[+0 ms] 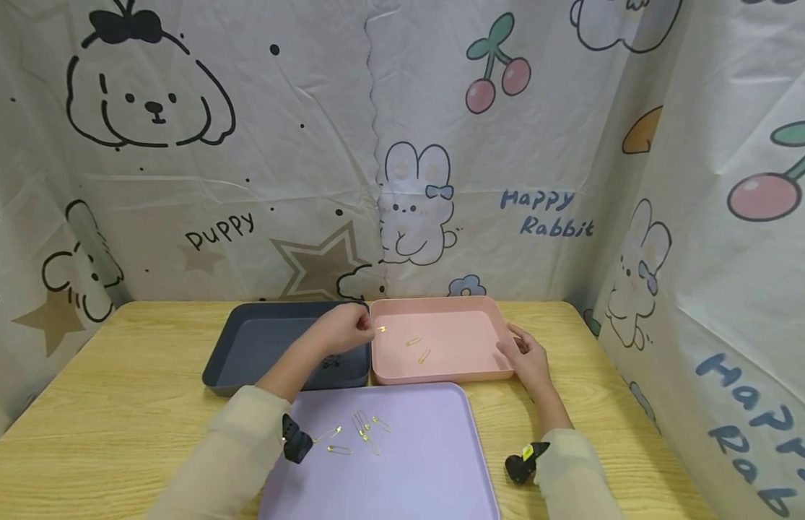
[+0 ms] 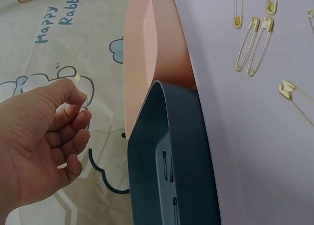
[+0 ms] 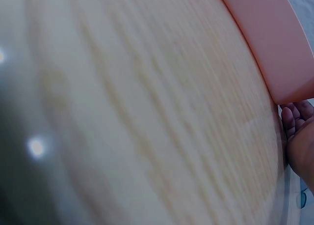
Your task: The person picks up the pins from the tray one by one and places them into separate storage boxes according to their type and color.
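My left hand pinches a gold safety pin between thumb and forefinger, the other fingers loosely curled. In the head view this hand is over the right end of the dark grey tray, and the pin reaches across the left edge of the pink tray. Two gold safety pins lie inside the pink tray. With its thumb at the rim and fingers along the outer side, my right hand holds the pink tray's right end. Black safety pins lie in the dark grey tray.
Nearer to me lies a flat lilac tray with several gold safety pins on its upper left part. All three trays stand on a wooden table. A printed curtain hangs behind and at the sides.
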A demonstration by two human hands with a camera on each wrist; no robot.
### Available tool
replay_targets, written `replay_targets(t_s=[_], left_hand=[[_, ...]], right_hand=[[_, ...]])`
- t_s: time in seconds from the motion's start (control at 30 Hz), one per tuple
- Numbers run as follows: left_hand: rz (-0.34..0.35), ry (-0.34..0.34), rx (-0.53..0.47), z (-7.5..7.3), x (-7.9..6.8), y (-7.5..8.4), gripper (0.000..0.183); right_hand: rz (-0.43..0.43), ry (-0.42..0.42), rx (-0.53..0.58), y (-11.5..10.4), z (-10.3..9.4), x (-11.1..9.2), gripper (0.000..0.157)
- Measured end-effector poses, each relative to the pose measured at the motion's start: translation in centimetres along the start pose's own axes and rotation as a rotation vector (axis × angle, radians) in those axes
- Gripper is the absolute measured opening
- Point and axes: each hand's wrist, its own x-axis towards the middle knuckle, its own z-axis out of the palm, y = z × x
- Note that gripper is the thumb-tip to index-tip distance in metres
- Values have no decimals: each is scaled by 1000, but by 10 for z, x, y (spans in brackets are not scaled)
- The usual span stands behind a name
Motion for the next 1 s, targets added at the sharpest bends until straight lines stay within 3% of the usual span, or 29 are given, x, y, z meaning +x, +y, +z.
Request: replay_targets(t_s=[0.53,1.0], left_hand=[[-74,43,26,13,20,7,11],[-120,64,-49,35,32,8,6]], right_hand=[[-4,-1,14,-1,0,-1,55],[-20,4,6,0,-1,0,55]])
